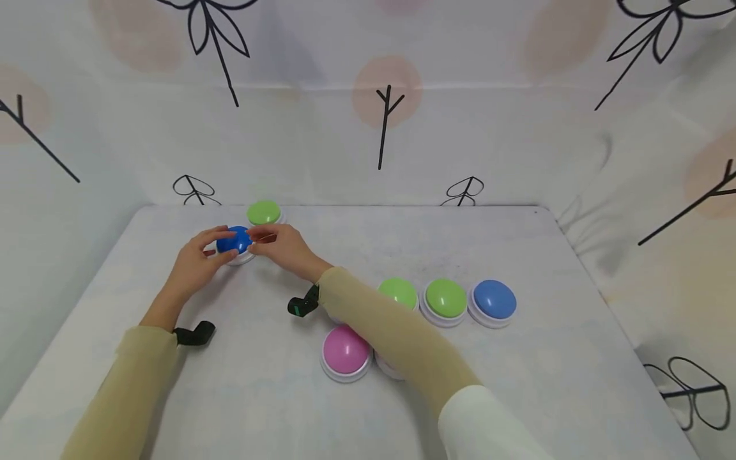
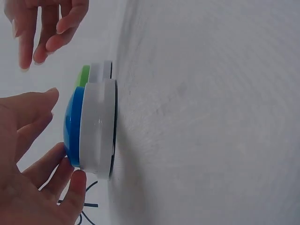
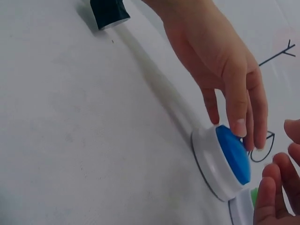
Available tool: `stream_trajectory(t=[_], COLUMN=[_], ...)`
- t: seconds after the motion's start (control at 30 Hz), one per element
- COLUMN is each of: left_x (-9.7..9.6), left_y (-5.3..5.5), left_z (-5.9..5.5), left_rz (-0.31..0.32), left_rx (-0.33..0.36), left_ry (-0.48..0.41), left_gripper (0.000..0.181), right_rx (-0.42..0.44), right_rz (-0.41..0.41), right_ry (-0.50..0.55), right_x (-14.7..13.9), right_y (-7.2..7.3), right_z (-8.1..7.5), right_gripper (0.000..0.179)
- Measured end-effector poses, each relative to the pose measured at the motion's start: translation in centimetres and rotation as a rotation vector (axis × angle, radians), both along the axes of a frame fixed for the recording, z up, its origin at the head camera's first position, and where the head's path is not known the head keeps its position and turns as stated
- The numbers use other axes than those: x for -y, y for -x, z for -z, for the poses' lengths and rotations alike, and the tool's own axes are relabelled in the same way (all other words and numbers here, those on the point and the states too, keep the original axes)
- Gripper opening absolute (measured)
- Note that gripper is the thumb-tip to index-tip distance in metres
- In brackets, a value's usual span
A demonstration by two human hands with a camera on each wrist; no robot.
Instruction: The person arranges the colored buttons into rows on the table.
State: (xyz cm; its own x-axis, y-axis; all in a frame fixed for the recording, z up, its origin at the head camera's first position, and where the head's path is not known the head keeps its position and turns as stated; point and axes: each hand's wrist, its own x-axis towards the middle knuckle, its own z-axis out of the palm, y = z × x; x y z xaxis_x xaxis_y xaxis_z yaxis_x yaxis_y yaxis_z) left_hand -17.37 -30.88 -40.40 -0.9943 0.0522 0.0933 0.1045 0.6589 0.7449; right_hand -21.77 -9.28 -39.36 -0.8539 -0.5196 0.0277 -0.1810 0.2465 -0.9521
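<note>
A blue dome button (image 1: 234, 241) on a white base sits at the back left of the table. My left hand (image 1: 198, 259) spreads over it, with fingertips touching its rim in the left wrist view, where the thumb (image 2: 47, 97) looks apart from the dome. My right hand (image 1: 287, 248) hovers at the button's right side, its fingers loosely bent and holding nothing. A small gap shows between the right hand (image 3: 281, 187) and the blue button (image 3: 233, 154) in the right wrist view. Just behind stands a green dome button (image 1: 264, 212).
Farther right stand two green buttons (image 1: 446, 298) and another blue button (image 1: 495, 299) in a row. A pink button (image 1: 346, 349) sits nearer me, with another button partly hidden under my right sleeve (image 1: 402, 338). A patterned white cloth (image 1: 322, 140) rises behind the table.
</note>
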Motion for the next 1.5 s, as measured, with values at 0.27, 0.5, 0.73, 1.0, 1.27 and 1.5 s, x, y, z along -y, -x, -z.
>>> stream_trajectory(t=[0.27,0.5,0.73,1.0,1.27,1.5], left_x=[-0.4,-0.1,0.4,0.5,0.1,0.1], left_y=[1.0,1.2,1.2,1.3,1.1,1.2], left_z=[0.2,0.1,0.3,0.6,0.2,0.2], left_rz=[0.001,0.007,0.01,-0.005,-0.019,0.01], left_rx=[0.064,0.143,0.153,0.12,0.116,0.159], left_ry=[0.023,0.062,0.055,0.058,0.055,0.073], left_gripper=[0.06,0.065,0.067,0.065,0.066,0.07], right_rx=[-0.003,-0.014,-0.017,-0.004,-0.003,-0.018], right_rz=[-0.019,0.027,0.031,-0.021,-0.044,0.014], right_ry=[-0.013,-0.072,-0.14,-0.165,-0.151,-0.139], right_x=[0.4,0.7,0.9,0.8,0.7,0.7], right_y=[1.1,1.5,1.7,1.7,1.7,1.8], right_z=[1.5,2.2,2.6,2.4,2.2,2.6], right_gripper=[0.035,0.036,0.046,0.052,0.054,0.045])
